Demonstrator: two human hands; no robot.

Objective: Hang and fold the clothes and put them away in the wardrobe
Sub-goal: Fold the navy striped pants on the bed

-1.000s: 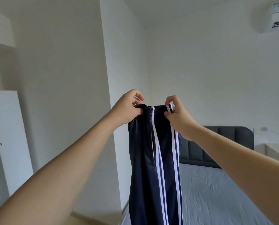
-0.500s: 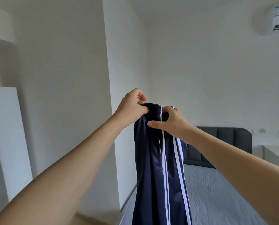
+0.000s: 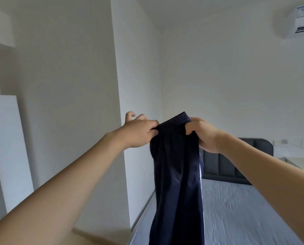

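Head view: both hands, left (image 3: 139, 132) and right (image 3: 203, 134), pinch the navy trousers' (image 3: 176, 174) waistband above the bed (image 3: 245, 209).

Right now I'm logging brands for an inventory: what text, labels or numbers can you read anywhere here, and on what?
Air conditioner: a label sticker at its top left, print too small and blurred to read.
Navy trousers, held at the waistband by the left hand and right hand: no lettering or logo shows.
Nothing else bears text.
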